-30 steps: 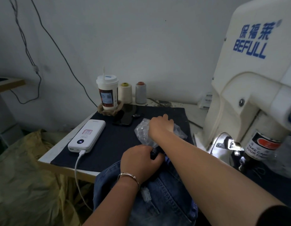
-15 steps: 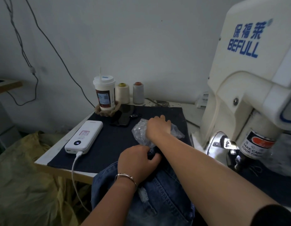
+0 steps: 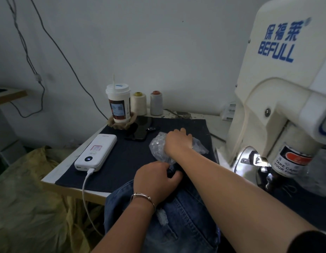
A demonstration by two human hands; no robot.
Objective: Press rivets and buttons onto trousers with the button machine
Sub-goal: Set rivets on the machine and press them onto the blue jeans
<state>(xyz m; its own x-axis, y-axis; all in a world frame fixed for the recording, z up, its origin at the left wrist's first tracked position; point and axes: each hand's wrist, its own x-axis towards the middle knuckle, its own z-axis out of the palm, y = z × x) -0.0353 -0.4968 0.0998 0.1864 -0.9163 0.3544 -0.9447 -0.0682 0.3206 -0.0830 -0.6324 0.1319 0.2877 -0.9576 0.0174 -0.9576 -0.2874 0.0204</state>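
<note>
Blue denim trousers lie over the table's front edge and my lap. My left hand grips a dark fold of their waistband, a bracelet on the wrist. My right hand reaches across into a clear plastic bag of small metal pieces lying on the dark cloth; its fingertips are hidden inside the bag. The cream button machine stands at the right, its lit press head low beside my right forearm.
A white power bank with a cable lies at the left of the dark cloth mat. Behind it stand a paper cup, two thread spools, and a black phone. Yellow fabric is heaped below left.
My right hand has stayed in the plastic bag and my left hand on the waistband; only the camera view has shifted slightly.
</note>
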